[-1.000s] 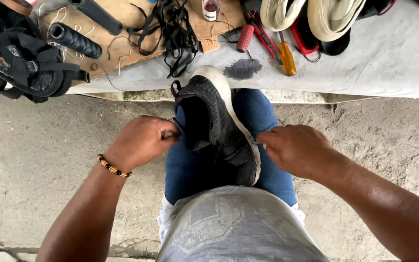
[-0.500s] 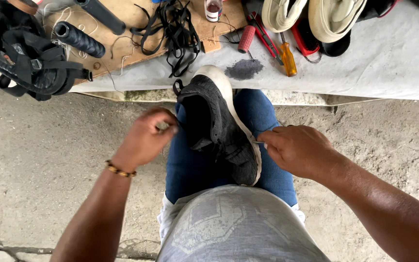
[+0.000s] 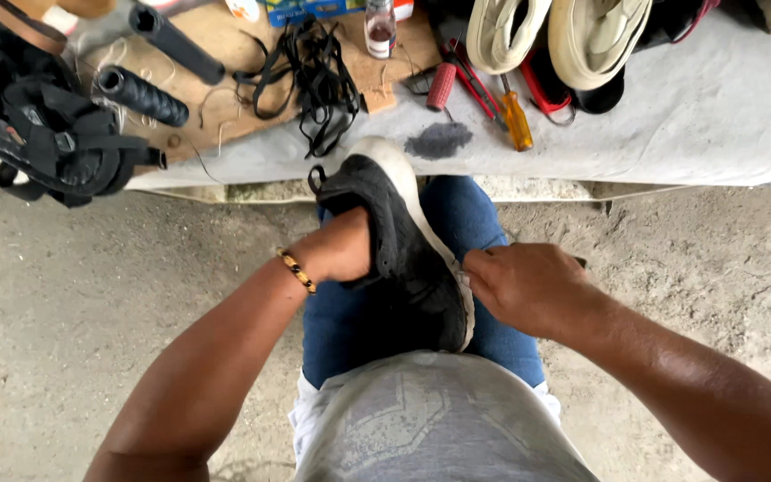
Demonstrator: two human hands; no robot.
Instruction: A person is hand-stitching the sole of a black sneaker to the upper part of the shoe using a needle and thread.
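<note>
While the black sneaker [image 3: 403,259] lay sole-sideways across our lap on the blue jeans [image 3: 475,214], our left hand [image 3: 341,250] was shoved inside its opening, so we couldn't tell what those fingers were doing. Our right hand [image 3: 528,286] pinched the white sole edge near the heel, fingers curled tight. Black laces [image 3: 314,80] and an orange-handled screwdriver [image 3: 518,120] sat on the bench [image 3: 716,116] just ahead.

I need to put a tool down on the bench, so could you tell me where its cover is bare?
The grey cover lies bare right of the orange-handled screwdriver, below the pale shoe soles. A smaller patch sits between the dark stain and the screwdriver. The wooden board with black laces is crowded.
</note>
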